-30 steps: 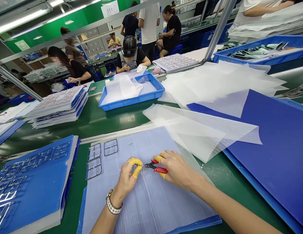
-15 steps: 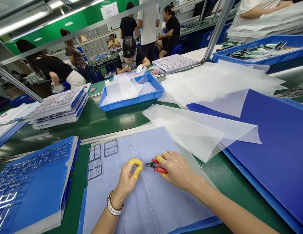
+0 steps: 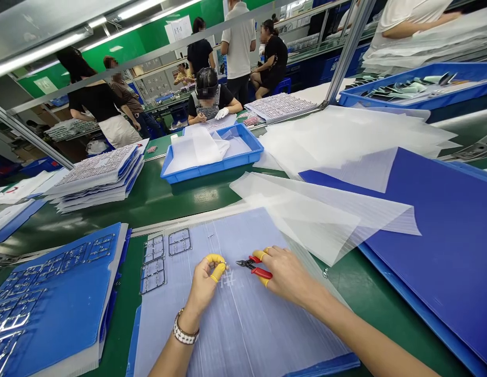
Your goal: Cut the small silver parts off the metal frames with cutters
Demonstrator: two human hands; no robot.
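My left hand [image 3: 204,281], with yellow finger cots on thumb and forefinger, pinches a small shiny piece [image 3: 226,265] that the fingertips mostly hide. My right hand [image 3: 287,277], also in yellow finger cots, is closed around red-handled side cutters [image 3: 252,266]. The cutters' dark jaws point left, a short gap away from the piece. Both hands are over a translucent sheet [image 3: 235,324] on the bench. At its upper left lie several dark rectangular part frames [image 3: 180,242] with small parts in them. A few tiny bits [image 3: 211,236] rest farther up the sheet.
To the left, a blue board stack [image 3: 70,293] carries more part frames. White film sheets [image 3: 325,209] and a dark blue board [image 3: 435,246] lie right. Beyond are a blue tray [image 3: 212,170] and a stack of filled sheets [image 3: 98,175]. A co-worker [image 3: 212,99] sits opposite.
The cutters have drawn back to the right, away from the piece in my left fingers. My left hand has shifted slightly left. A person at the back left now stands more upright.
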